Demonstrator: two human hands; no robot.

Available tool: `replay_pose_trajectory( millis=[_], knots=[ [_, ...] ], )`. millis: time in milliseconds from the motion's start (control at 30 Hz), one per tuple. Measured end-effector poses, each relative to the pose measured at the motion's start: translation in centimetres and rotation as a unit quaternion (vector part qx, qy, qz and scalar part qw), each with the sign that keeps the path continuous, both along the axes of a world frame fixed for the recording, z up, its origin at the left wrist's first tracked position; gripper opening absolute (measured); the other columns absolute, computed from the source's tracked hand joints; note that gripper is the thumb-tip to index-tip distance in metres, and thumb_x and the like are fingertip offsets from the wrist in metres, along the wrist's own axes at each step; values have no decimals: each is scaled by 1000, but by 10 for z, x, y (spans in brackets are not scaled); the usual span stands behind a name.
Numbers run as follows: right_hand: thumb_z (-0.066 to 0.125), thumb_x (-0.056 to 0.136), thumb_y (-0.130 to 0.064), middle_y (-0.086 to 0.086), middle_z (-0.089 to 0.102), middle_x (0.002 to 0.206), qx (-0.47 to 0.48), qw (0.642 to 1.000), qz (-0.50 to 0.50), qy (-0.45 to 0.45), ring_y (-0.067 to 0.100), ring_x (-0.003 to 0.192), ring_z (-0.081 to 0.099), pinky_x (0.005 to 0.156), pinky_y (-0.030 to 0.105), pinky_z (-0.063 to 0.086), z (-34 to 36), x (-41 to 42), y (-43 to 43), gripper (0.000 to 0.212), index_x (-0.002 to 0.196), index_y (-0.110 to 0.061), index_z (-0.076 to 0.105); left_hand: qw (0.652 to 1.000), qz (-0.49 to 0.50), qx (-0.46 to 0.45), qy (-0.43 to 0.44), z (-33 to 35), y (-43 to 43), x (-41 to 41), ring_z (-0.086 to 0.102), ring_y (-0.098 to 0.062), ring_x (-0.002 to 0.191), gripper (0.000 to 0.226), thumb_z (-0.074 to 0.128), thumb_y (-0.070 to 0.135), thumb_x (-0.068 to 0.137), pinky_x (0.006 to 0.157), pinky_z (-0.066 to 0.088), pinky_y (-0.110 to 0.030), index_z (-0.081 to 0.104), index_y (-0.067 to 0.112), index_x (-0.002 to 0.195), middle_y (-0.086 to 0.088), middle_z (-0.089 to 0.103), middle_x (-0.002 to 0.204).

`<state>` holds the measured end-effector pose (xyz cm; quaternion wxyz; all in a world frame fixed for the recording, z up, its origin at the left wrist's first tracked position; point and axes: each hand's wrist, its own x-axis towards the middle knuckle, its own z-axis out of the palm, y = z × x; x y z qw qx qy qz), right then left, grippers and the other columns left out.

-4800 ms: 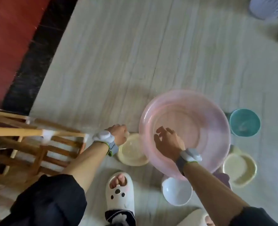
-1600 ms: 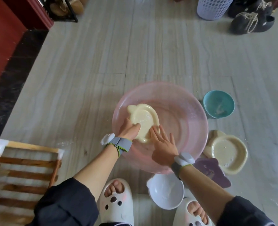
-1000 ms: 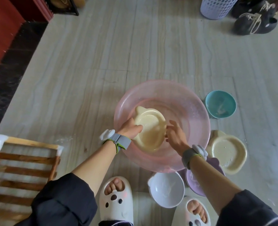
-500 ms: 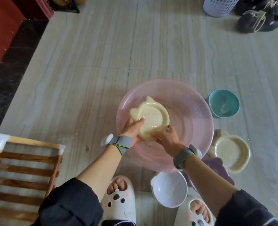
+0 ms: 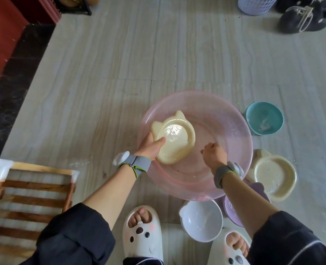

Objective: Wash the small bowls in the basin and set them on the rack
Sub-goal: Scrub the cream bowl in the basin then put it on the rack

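The right hand (image 5: 213,154) has come off the cream bowl (image 5: 177,142) since half a second ago. It now hangs low inside the pink basin (image 5: 234,131) with its fingers curled in, and nothing shows in it. The left hand (image 5: 151,147) alone grips the bowl at its near rim, thumb inside and fingers underneath. The bowl is tilted up over the left side of the basin.

The likeliest slip comes from that one-handed hold. The bowl looks wet and glossy, and a pinch at one edge of a tilted dish could let it slide back down and knock the basin wall. Whatever water it holds could also tip over the basin's left edge onto the floor (image 5: 104,104), just ahead of the white slippers (image 5: 141,232) (a poor place for a puddle).

The rack (image 5: 34,185) stands well apart to the left, so carrying the bowl there would probably drip across the tiles.

On the right, the purple bowl (image 5: 232,213) and the white bowl (image 5: 201,223) lie just beside the basin under the right forearm. A careless pull back could nudge them. The teal bowl (image 5: 264,118) and a second cream bowl (image 5: 274,175) wait close by, apparently unwashed.
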<state>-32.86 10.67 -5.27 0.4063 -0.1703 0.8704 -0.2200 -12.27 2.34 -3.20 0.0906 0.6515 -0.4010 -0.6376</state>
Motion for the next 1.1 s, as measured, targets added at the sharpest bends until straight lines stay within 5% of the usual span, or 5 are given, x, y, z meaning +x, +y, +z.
replay_pose_trajectory(
  millis=[200, 400, 567, 700, 1100],
  knots=[
    [51, 75, -9, 7, 64, 69, -64, 989, -52, -123, 27, 73, 61, 72, 43, 56, -4, 14, 6, 17, 71, -3, 66, 1000, -4, -23, -8, -1, 1, -5, 60, -28, 115, 71, 57, 60, 64, 89, 55, -55, 45, 24, 125, -1, 56, 129],
    [50, 87, -3, -1, 70, 116, -207, 952, 219, 41, 15, 103, 64, 93, 25, 49, 11, 63, 17, 38, 118, -19, 67, 998, -21, -51, -44, 31, 8, -18, 58, -27, 115, 58, 52, 54, 85, 102, 48, -45, 45, 20, 132, -2, 57, 128],
    [43, 76, 0, -10, 15, 165, -179, 845, 474, 169, 15, 152, 13, 121, 39, 19, 0, 65, 38, 88, 157, -23, 19, 988, -31, -96, -115, 34, 7, -16, 48, -29, 129, 57, 40, 47, 101, 107, 36, -35, 37, 8, 142, -9, 49, 142],
    [45, 73, -1, -16, -17, 164, -43, 873, 461, 151, 12, 150, -22, 121, 56, -5, 0, 46, 30, 104, 158, -27, -11, 985, -65, -99, -123, 31, 9, -19, 45, -31, 131, 62, 37, 52, 101, 104, 35, -35, 36, 7, 142, -10, 47, 144],
    [47, 72, -5, -14, -3, 166, -125, 846, 492, 163, 8, 153, -4, 123, 49, 9, 4, 39, 36, 101, 159, -29, 3, 972, -65, -151, -168, 34, 11, -27, 54, -35, 117, 53, 34, 55, 101, 86, 35, -33, 49, 7, 119, -13, 59, 119]
  ],
)
